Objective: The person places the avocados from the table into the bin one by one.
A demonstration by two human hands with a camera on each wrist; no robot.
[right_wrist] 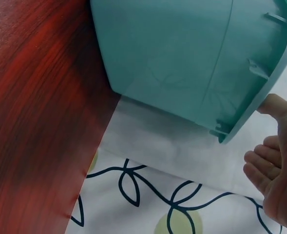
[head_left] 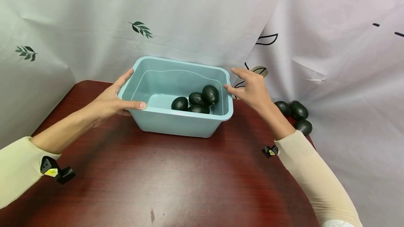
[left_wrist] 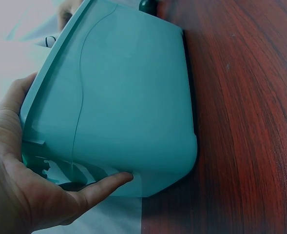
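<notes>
A light-blue plastic bin [head_left: 173, 123] stands on the table near its back edge, with several dark green avocados [head_left: 210, 95] inside toward the right. My left hand [head_left: 108, 102] grips its front left corner: the thumb lies on the front rim and other fingers reach along the left side and below the rim. In the left wrist view a finger of the left hand [left_wrist: 41, 195] lies against the bin's outer wall. At the right rim, my right hand [head_left: 252, 88] has its thumb tip touching or very near the edge, its other fingers loosely extended outside the bin.
Three more avocados [head_left: 298, 110] lie together at the table's right edge, beyond the right forearm. The reddish-brown wooden table [head_left: 176, 181] extends in front of the bin. A white curtain [head_left: 189, 16] with leaf prints hangs close behind it.
</notes>
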